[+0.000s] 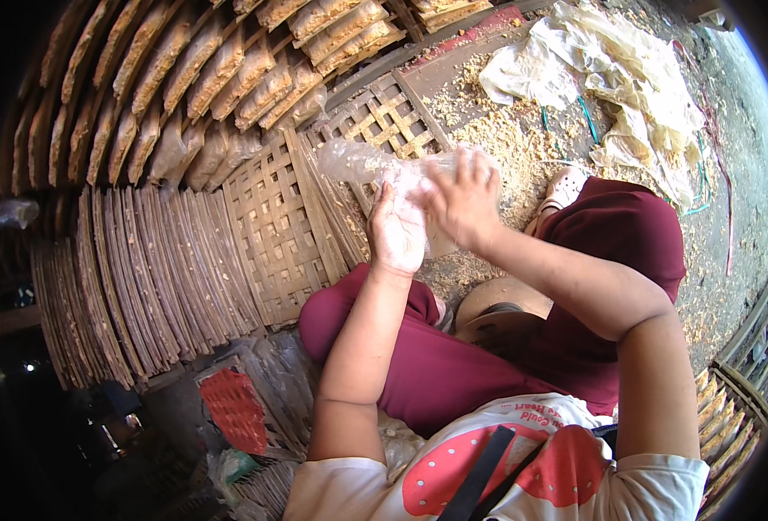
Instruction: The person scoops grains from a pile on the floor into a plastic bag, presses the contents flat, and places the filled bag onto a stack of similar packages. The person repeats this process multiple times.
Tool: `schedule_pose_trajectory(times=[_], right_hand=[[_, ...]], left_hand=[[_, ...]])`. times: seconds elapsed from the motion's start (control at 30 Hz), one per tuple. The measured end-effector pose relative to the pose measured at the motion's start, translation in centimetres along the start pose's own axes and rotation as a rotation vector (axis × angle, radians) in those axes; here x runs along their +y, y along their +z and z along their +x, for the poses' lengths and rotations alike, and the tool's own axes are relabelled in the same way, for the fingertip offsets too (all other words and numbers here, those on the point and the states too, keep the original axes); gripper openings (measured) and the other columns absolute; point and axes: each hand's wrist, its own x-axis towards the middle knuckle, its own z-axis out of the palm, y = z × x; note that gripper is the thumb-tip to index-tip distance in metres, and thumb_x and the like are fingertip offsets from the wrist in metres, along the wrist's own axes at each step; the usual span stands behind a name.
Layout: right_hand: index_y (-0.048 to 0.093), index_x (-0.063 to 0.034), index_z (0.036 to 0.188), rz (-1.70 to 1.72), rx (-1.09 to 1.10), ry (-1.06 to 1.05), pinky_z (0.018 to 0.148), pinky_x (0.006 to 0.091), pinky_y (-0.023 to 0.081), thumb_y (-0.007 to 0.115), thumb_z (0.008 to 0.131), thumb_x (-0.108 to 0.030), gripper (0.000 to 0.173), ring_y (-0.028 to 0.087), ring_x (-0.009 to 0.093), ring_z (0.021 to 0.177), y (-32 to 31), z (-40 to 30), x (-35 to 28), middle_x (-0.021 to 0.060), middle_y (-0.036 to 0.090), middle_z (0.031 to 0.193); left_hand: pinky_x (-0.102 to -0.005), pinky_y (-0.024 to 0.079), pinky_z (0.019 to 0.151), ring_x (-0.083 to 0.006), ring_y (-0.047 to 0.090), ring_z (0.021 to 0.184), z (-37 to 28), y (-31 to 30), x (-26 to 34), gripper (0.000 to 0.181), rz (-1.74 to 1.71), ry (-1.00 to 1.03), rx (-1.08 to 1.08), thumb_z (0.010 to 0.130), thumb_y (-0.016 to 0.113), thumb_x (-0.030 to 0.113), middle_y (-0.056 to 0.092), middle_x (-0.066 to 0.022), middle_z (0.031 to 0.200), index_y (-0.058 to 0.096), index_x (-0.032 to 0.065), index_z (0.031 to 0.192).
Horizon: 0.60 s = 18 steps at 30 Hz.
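Observation:
My left hand (398, 228) is raised before me, palm up, with part of a clear plastic bag (351, 161) lying over its palm and fingers. My right hand (463, 195) is spread over the plastic from the right and looks slightly blurred. The bag's loose end reaches left above a woven bamboo tray (394, 124). Whether the bag holds anything cannot be told. Beyond the hands, pale yellowish crumbs (507, 140) lie in a heap and scattered about.
Racks of filled slabs (208, 62) rise at the upper left, above many stacked woven trays (163, 280). Crumpled plastic sheets (625, 78) lie at the upper right. A red woven piece (233, 410) is at the lower left; more slabs (726, 430) stand at the lower right.

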Motion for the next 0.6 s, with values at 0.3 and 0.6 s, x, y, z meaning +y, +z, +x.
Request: schedule_pose_trajectory(times=[0.3, 0.6], right_hand=[[0.016, -0.0209, 0.149, -0.045, 0.102, -0.059, 0.112, 0.0571, 0.001, 0.026, 0.093, -0.06, 0.07, -0.001, 0.037, 0.143, 0.3, 1.1, 0.5, 0.0177, 0.007, 0.155], [0.019, -0.0061, 0.147, -0.175, 0.295, -0.391, 0.112, 0.0566, 0.005, 0.028, 0.092, -0.061, 0.078, 0.012, 0.036, 0.142, 0.8, 0.4, 0.8, 0.0201, 0.022, 0.15]], left_hand=[[-0.0401, 0.025, 0.112, -0.0263, 0.032, 0.135, 0.0, 0.5, 0.1, 0.057, 0.033, 0.055, -0.056, 0.1, 0.034, 0.035, 0.025, -0.0154, 0.15, 0.022, 0.0007, 0.144], [-0.0435, 0.023, 0.113, -0.0297, 0.019, 0.141, 0.2, -0.2, 0.1, 0.064, 0.0, 0.055, -0.164, 0.099, 0.036, 0.033, 0.015, -0.017, 0.153, 0.004, 0.0096, 0.149]])
